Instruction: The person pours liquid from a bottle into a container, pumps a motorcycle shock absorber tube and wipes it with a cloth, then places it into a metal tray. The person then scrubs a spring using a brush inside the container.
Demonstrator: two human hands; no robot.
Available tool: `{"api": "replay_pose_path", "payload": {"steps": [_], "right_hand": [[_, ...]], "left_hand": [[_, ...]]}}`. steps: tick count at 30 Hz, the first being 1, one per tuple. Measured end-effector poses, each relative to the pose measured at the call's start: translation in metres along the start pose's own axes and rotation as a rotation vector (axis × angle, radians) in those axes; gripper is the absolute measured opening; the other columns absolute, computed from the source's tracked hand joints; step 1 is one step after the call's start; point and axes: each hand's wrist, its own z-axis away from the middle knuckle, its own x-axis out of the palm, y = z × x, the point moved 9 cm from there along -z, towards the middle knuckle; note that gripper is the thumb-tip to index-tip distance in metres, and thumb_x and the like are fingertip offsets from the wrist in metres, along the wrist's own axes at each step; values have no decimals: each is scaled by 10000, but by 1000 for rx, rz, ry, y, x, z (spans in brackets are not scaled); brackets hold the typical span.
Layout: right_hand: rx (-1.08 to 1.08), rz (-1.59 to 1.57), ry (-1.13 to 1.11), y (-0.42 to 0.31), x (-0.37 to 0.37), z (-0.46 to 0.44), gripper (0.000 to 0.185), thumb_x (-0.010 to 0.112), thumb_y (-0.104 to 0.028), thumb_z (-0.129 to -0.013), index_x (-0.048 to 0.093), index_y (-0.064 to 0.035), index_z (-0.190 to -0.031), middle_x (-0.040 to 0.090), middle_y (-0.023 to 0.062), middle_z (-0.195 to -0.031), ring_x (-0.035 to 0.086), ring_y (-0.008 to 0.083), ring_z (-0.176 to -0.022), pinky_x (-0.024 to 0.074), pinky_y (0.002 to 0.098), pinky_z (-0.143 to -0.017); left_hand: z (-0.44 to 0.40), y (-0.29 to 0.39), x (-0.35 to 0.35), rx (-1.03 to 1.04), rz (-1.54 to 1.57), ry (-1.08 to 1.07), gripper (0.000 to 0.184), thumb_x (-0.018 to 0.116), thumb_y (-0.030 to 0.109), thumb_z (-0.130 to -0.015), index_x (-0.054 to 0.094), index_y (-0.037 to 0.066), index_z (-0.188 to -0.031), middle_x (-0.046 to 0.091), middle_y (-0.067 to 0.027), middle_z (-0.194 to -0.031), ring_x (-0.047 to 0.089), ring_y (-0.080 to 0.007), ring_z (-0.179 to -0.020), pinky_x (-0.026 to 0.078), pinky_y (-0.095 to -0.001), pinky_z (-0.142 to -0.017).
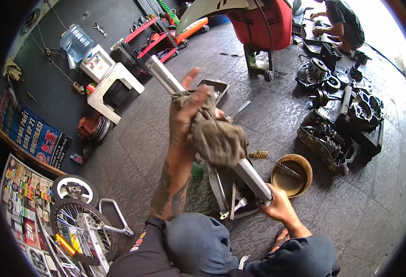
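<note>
Nearest the camera are two clothed knees (pixel 198 235). One metal tube (pixel 254 179) slants over the floor, long axis running from far left to near right. The left hand (pixel 189 108) curls fingers over one cloth (pixel 221 141) around its middle, one finger raised apart; the right hand (pixel 279 204) has fingers closed round its near end. Just right of those fingers sits one bowl (pixel 308 171), one spring (pixel 283 166) reaching into it.

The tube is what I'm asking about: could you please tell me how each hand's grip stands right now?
Left hand: closed on the rag around the tube, one finger raised.
Right hand: closed on the tube's near end.
</note>
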Motion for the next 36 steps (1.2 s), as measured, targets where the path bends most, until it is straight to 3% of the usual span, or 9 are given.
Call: {"api": "replay_pose_path", "payload": {"steps": [3,4,8,10,13,16,18,27,36], "right_hand": [[-54,148,99,2,-12,4,534,703,-57,-671,555,-6,-1181,651,237,-999,637,386,-954,507,408,-821],[-59,161,108,1,-12,7,536,688,-47,-665,553,-5,-1182,650,231,-1000,642,370,-953,507,403,-818],[-26,80,-38,1,-6,23,476,659,-26,-647,584,22,-1114,662,225,-922,665,351,-896,521,373,-782],[-34,15,-13,5,-6,27,426,693,-74,-605,601,25,-1009,637,194,-808,648,325,-758,506,358,-706],[-23,-15,4,12,-1,32,402,708,-133,-567,602,19,-923,595,167,-708,610,300,-639,478,352,-635],[-1,-33,-3,13,-2,34,357,692,-124,-596,611,12,-916,600,170,-699,632,278,-645,486,339,-634],[-11,-126,-42,26,7,35,308,683,-126,-625,620,1,-898,600,161,-666,627,249,-603,485,329,-608],[-106,-63,69,39,7,25,374,668,-107,-568,611,15,-917,587,187,-692,641,283,-636,484,330,-634],[-169,64,207,16,-19,34,458,683,-24,-605,618,12,-1056,659,183,-854,686,304,-802,519,332,-724]], "left_hand": [[-7,8,-50,78,-52,240,577,651,205,-888,408,18,-1376,563,-54,-865,585,-127,-566,542,-266,-566],[-15,7,-81,217,-235,232,506,620,190,-907,447,28,-1354,526,-23,-799,572,-116,-568,527,-268,-538],[-26,27,-81,65,83,335,376,508,303,-971,550,67,-1260,412,35,-582,425,-90,-478,377,-254,-483],[-22,31,-68,36,107,417,393,512,324,-968,539,66,-1264,411,29,-586,409,-86,-470,353,-255,-485],[-28,22,-44,-63,212,177,433,535,324,-956,489,70,-1304,408,28,-620,398,-77,-472,350,-271,-488],[-17,-4,-20,-116,344,-31,501,523,328,-954,411,78,-1374,434,17,-703,355,-70,-486,325,-246,-495],[-3,-26,-11,-197,562,-58,520,544,313,-946,385,131,-1407,427,-29,-589,445,-145,-531,371,-282,-458],[33,1,70,-172,405,-409,827,643,45,-797,166,55,-1473,551,-50,-772,586,-152,-608,505,-313,-574],[26,20,9,-1,249,-28,704,570,99,-856,202,17,-1450,506,-34,-621,508,-112,-475,465,-288,-459]]}}
